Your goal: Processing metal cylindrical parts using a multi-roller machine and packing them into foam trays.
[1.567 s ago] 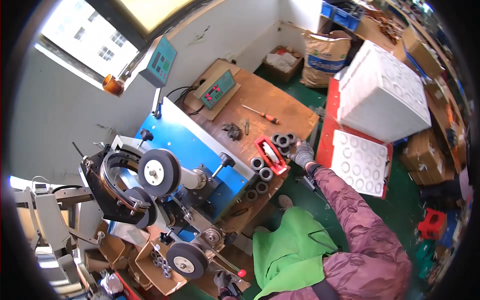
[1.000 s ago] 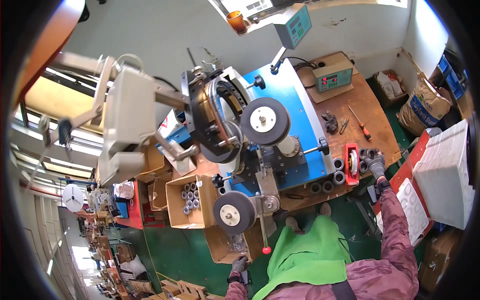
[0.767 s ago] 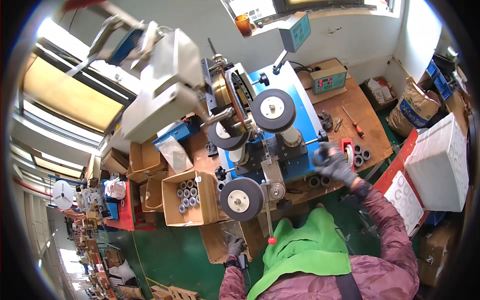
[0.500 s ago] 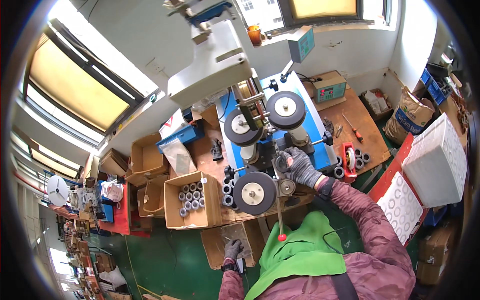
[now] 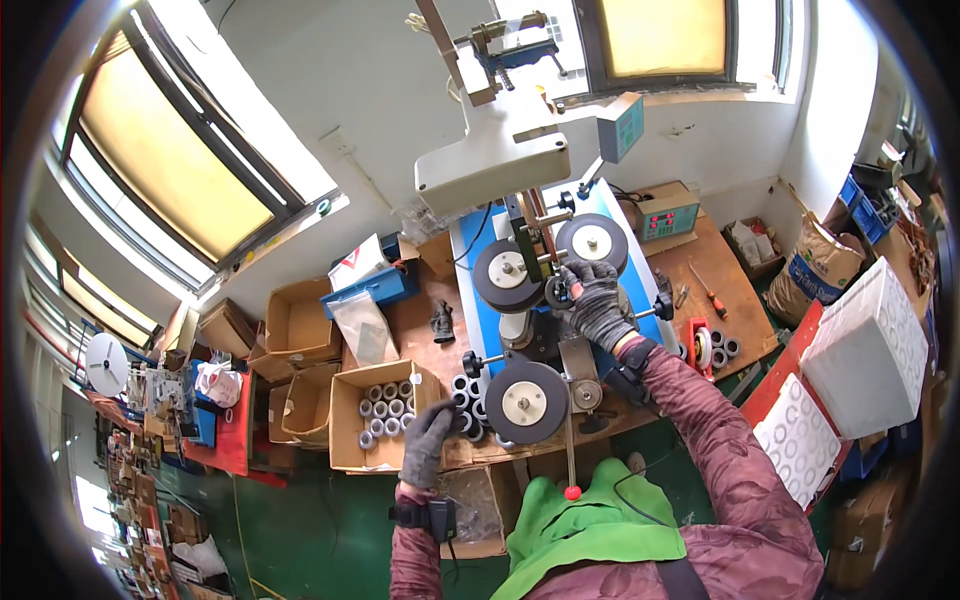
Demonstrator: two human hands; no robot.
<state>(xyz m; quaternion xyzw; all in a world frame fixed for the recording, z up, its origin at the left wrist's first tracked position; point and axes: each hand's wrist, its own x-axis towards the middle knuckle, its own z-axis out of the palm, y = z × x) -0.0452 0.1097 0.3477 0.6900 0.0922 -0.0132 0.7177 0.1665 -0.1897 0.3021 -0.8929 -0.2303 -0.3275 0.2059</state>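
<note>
My right hand, in a grey glove, closes on a small dark ring between the two rear black wheels of the machine. These are the left rear wheel and the right rear wheel. A third black wheel stands at the front, above a lever with a red knob. My left hand, also gloved, is at the table's front edge. Its fingers stretch toward several grey rings stacked beside the front wheel. Nothing shows in its grasp.
Left of the rings, a cardboard box holds more rings in rows. An open carton sits below the table edge. A red tape dispenser, loose rings and a screwdriver lie right. A control box stands behind.
My left hand has risen from the carton below to beside the grey rings. My right hand has moved up and away from me, bringing the ring between the rear wheels. The view has shifted.
</note>
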